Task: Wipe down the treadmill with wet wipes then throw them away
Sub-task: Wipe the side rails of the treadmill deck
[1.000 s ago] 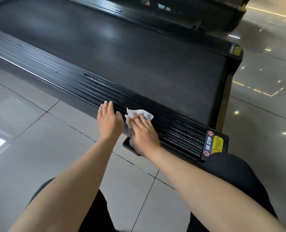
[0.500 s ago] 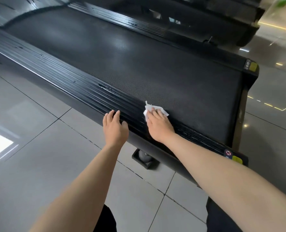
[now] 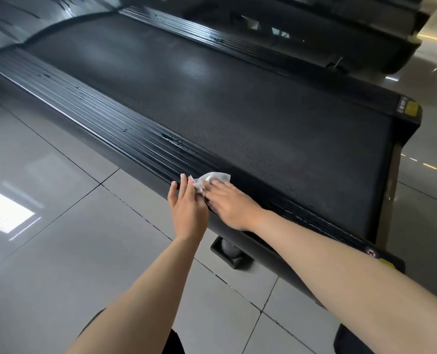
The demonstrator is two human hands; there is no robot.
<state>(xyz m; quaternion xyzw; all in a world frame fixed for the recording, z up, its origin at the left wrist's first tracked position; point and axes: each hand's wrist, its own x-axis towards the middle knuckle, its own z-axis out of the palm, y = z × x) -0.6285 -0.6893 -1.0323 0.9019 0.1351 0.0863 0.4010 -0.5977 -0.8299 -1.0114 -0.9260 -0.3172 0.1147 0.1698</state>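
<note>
A black treadmill [image 3: 212,103] lies across the view, its ribbed side rail [image 3: 105,116] nearest me. A crumpled white wet wipe [image 3: 216,178] lies on that rail at the edge of the belt. My right hand [image 3: 231,204] presses flat on the wipe with straight fingers, covering its near part. My left hand [image 3: 188,208] rests beside it, fingers straight, on the rail's outer edge, its fingertips close to the wipe's left corner. Wet smears show on the rail further left [image 3: 174,140].
Glossy grey floor tiles [image 3: 59,238] spread to the left and below. A black treadmill foot with a roller [image 3: 229,252] sits under the rail near my hands. A second dark machine [image 3: 340,34] stands behind. Yellow warning stickers mark the treadmill's rear corners [image 3: 410,108].
My right hand has slid the wipe leftward along the rail, away from the rear end. My left hand has shifted along the rail edge and is now against the right hand.
</note>
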